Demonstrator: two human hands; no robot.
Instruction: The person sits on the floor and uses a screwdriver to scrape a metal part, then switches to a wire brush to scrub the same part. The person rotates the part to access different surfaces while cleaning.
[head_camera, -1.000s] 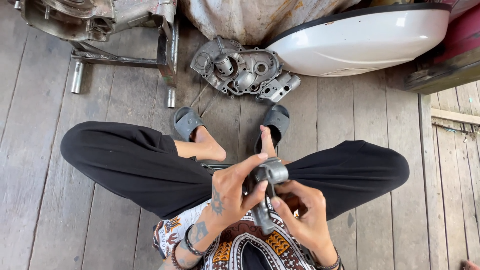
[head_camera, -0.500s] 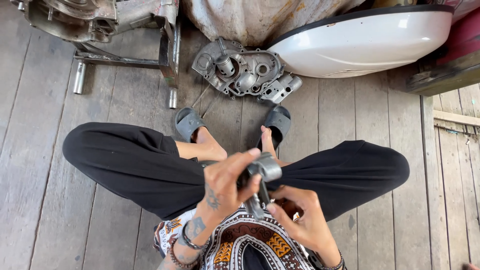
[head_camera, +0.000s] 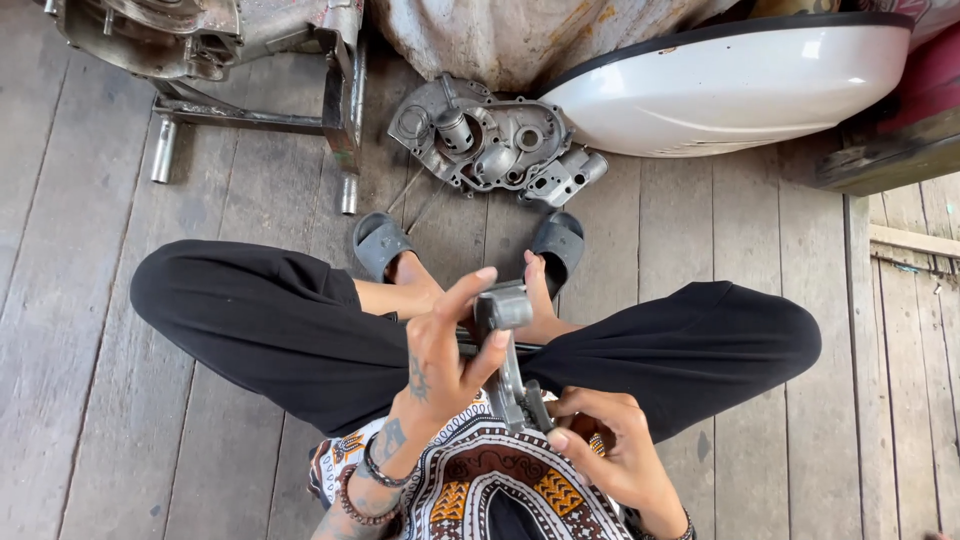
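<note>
A long grey metal part (head_camera: 508, 352) is standing nearly upright in the person's lap, above the crossed legs in black trousers (head_camera: 270, 325). Its blocky top end is sitting level with the toes, and its lower end is dropping toward the patterned shirt (head_camera: 490, 485).

The left hand (head_camera: 440, 345) is gripping the top of the part, thumb pressing on the near side and a fingertip reaching over the top, the other fingers spreading a little behind it. The right hand (head_camera: 605, 445) is closing around the lower end, fingers curling in tight; exactly how the part is shaped inside that grip is hidden from me. Dark bead bracelets (head_camera: 365, 480) are circling the left wrist.

Just beyond the part, the bare feet are resting in grey sandals (head_camera: 380, 243) on the wooden plank floor (head_camera: 90, 330). Farther out on the planks, a grey cast engine casing (head_camera: 480, 140) is lying flat, with a smaller grey piece (head_camera: 570, 175) touching its right edge. A white curved body panel (head_camera: 730, 85) is lying just beside that on the right. At the top left, a rusty metal stand (head_camera: 300, 110) is carrying a bulky engine block (head_camera: 140, 30).
</note>
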